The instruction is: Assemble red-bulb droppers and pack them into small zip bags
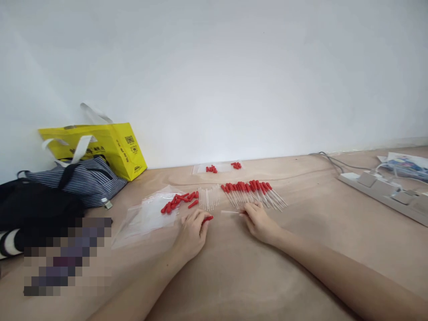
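Wooden surface point(220, 276) below, left fingers point(199, 216) grasp a soft-looking red bulb point(209, 218). Right fingers point(248, 208) pinch a tube point(230, 212), likely light, best held near one end.

I count two bare hands: one left hand point(194, 232) with one red bulb point(208, 219), one right hand point(260, 223) with one clear tube point(230, 212). Before them are one row of red-topped tubes point(248, 187) (more than a dozen, too overlapped for me to number exactly), one batch of bare tubes point(207, 197), three clusters of loose bulbs point(169, 207). Around these: one yellow bag point(125, 156), one striped bag point(86, 179), one power strip point(388, 199).
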### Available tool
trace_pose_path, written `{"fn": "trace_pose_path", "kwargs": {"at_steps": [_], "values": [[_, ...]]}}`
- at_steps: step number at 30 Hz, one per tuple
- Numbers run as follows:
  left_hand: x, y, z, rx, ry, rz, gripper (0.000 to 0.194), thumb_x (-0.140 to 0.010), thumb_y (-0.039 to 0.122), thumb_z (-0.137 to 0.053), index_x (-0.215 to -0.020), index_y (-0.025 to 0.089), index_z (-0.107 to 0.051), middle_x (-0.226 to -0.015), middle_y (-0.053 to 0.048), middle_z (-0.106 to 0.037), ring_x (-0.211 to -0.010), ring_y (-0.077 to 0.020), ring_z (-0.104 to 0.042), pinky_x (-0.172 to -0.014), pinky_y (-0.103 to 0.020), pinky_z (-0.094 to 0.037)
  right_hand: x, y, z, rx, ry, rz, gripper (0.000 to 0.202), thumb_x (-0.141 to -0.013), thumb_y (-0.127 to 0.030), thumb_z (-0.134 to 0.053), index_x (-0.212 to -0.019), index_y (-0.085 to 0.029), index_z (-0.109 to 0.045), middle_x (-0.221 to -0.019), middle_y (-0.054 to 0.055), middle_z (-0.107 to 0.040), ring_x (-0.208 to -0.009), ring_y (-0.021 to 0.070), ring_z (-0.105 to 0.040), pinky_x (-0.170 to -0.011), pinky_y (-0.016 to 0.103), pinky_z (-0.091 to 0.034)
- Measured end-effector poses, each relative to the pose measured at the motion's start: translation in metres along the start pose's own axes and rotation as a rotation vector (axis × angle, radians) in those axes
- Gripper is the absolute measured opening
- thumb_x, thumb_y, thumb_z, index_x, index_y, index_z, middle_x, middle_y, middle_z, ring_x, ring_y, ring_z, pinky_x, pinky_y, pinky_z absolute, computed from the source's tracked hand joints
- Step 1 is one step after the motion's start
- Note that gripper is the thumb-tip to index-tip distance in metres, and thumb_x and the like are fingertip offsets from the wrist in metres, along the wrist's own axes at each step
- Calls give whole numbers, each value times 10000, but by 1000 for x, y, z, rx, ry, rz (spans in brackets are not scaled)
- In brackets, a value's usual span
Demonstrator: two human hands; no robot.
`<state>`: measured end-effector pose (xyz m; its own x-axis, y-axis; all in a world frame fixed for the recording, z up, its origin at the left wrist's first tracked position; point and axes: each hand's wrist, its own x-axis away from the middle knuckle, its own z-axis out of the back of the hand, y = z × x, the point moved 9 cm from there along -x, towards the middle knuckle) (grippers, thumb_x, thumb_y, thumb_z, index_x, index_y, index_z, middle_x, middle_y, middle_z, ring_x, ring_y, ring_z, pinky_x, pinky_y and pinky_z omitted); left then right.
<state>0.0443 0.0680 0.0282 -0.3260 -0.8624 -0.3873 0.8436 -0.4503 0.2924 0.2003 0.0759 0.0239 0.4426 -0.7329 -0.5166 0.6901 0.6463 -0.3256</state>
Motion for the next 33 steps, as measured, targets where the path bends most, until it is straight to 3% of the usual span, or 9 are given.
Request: {"fn": "trace_pose_path", "kwargs": {"at_steps": [3, 7, 17, 24, 33], "values": [[0, 5, -5, 18, -18, 1, 107, -797, 189, -423, -842, 201, -520, -881, -13, -609, -848, -190, -544, -778, -362, -325, 13, 4, 8, -81, 73, 27, 188, -836, -109, -337, -892, -156, -511, -819, 67, -592, -755, 159, -527, -743, 319, -370], [0, 6, -9, 7, -29, -4, 110, -804, 233, -425, -845, 212, -526, -869, -12, -631, -846, -191, -550, -796, -375, -310, 12, -4, 3, -135, 61, 23, 342, -818, -72, -340, -1116, -168, -478, -933, 88, -592, -825, 168, -534, -730, 321, -388], [-1, 7, -10, 14, -25, -13, 147, -822, 262, -401, -835, 209, -538, -862, -11, -647, -825, -180, -562, -798, -371, -303, 12, -21, -11, -160, 4, 90, 468, -736, 31, -367, -1113, -197, -525, -907, 76, -568, -838, 169, -503, -725, 317, -383], [-1, 7, -8, 4, 13, -21, 147, -818, 255, -403, -840, 210, -541, -826, -7, -651, -789, -177, -569, -806, -375, -301, 11, -17, -12, -187, 39, -4, 464, -731, 36, -355, -1109, -185, -508, -926, 77, -550, -848, 170, -491, -731, 320, -377], [-2, 7, -3, 23, 56, 2, 211, -837, 306, -383, -784, 200, -557, -758, 0, -655, -719, -166, -577, -776, -365, -332, 10, -28, -12, -158, 4, 35, 332, -823, -81, -386, -1099, -209, -517, -857, 57, -559, -806, 163, -503, -702, 307, -354]]}}
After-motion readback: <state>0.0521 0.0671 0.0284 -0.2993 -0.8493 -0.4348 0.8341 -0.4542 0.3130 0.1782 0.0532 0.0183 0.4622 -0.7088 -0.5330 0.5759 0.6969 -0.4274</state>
